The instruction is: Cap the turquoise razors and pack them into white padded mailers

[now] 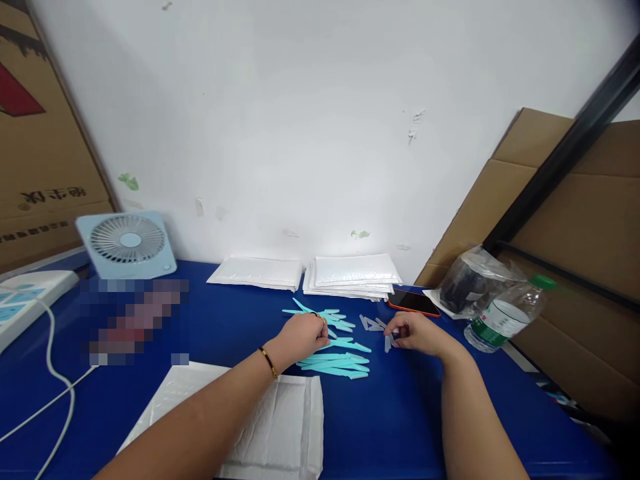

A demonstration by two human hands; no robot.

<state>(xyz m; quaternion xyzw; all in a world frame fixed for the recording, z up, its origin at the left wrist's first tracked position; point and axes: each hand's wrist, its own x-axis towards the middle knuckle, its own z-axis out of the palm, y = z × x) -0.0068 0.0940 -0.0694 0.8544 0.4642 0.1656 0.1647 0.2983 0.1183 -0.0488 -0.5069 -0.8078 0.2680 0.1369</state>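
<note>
Slim turquoise sticks that look like eyebrow razors (335,364) lie in a loose pile and a neater row on the blue table. My left hand (306,333) is closed over them, its fingertips pinching one razor (353,345) whose far end points right. To the right lie several small translucent plastic pieces, apparently blade covers (369,324). Over these, my right hand (407,330) has thumb and fingers pinched on a clear cover (388,343). Its fingers partly hide that piece. Beneath my left forearm lies a white padded envelope (280,427).
Stacked white padded mailers (353,272) and another pile (256,272) rest against the wall. A phone (414,303), a water bottle (507,317) and a bagged dark object (463,283) stand right. Left are a fan (131,241), a power strip (25,300) and its cable (60,373).
</note>
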